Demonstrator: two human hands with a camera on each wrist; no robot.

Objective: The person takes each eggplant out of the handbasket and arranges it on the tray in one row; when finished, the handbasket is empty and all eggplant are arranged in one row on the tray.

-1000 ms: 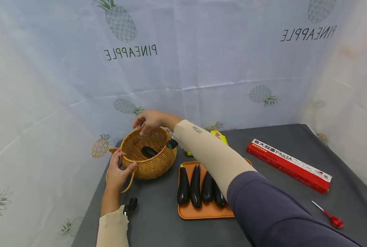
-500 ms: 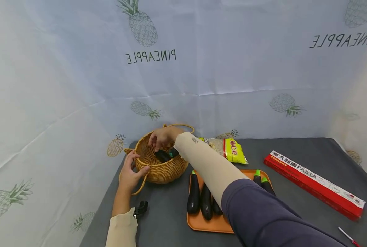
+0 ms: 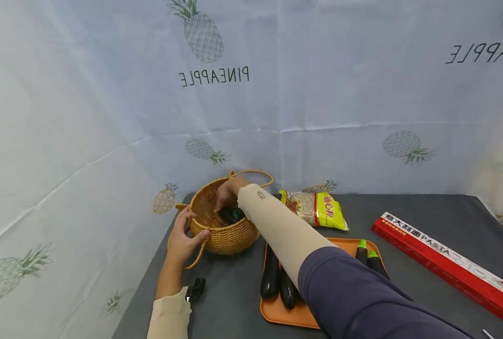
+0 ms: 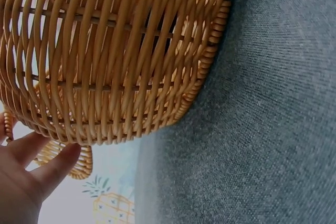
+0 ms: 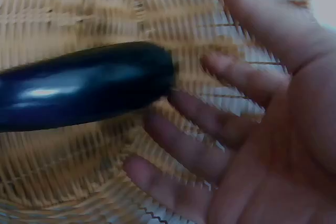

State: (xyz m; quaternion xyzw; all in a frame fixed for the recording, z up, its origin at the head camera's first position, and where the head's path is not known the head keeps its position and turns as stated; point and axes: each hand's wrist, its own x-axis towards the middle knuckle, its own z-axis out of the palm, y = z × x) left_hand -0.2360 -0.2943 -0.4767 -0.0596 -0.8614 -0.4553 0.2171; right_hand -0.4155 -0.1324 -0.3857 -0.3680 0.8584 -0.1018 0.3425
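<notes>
A round wicker basket stands at the back left of the dark table. My left hand holds its near left rim, with thumb and fingers spread along the weave beside the handle. Inside the basket lies a dark eggplant. My right hand reaches down into the basket over it. In the right wrist view the right fingers are spread and loosely bent, tips right at the eggplant's rounded end, not wrapped round it.
An orange tray with several eggplants lies under my right forearm. Behind it is a yellow-ended food bag. A red pasta box lies to the right. Patterned cloth hangs behind the table.
My right hand has gone from above the basket's rim down inside it. The left hand keeps its hold on the rim. The head view has swung, shifting the scene rightward.
</notes>
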